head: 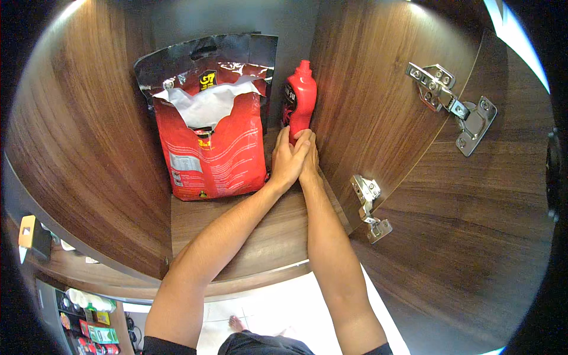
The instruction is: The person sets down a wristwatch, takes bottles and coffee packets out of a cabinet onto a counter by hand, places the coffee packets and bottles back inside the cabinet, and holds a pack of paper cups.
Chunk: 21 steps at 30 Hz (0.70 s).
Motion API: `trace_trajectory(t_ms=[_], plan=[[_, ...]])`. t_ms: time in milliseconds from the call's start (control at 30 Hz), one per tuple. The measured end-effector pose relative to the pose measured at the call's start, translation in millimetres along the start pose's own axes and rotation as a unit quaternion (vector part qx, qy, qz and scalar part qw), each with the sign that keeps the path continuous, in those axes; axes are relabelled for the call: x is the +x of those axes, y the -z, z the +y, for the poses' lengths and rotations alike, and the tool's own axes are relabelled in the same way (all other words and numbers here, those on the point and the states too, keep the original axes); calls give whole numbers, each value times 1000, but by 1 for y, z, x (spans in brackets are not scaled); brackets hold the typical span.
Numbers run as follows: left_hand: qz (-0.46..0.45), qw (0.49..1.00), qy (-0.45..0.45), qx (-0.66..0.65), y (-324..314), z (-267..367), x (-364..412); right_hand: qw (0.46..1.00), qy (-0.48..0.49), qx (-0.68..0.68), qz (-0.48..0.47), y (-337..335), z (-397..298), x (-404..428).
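Note:
A red plastic sauce bottle (303, 100) with a dark label stands in the right back corner of a wooden cabinet. Both hands meet low on it, hiding its base. My left hand (286, 160) lies along its left side, fingers pointing up. On the other side, my right hand (312, 155) holds the bottle, and the two hands overlap in front. Just left of them, a large red and black coffee bag (217, 164) leans against the back panel. Its front is torn near the top, showing a white edge, and it bears printed writing.
The cabinet's right door (461, 213) hangs open on an upper metal hinge (437, 86) and a lower metal hinge (370, 208). A wooden side panel (88, 133) bounds the left. Below left, a drawer (46, 295) holds several packets and bottles; a knife (26, 235) stands in a dark holder.

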<state>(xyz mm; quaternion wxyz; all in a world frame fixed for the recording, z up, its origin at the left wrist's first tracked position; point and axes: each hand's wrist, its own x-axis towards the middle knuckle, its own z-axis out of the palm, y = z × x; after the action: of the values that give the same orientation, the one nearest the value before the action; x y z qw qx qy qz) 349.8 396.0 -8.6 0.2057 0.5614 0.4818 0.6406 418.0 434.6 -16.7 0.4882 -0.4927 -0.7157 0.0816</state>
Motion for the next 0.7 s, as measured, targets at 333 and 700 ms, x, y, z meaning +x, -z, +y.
trace_trajectory(t_ms=[333, 700], plan=[[12, 999, -16, 43, 0, -6, -3, 999, -4, 19, -27, -11, 14, 4], [2, 999, -10, 53, 0, -13, -2, 999, 36, 3, 16, -23, 22, 5]])
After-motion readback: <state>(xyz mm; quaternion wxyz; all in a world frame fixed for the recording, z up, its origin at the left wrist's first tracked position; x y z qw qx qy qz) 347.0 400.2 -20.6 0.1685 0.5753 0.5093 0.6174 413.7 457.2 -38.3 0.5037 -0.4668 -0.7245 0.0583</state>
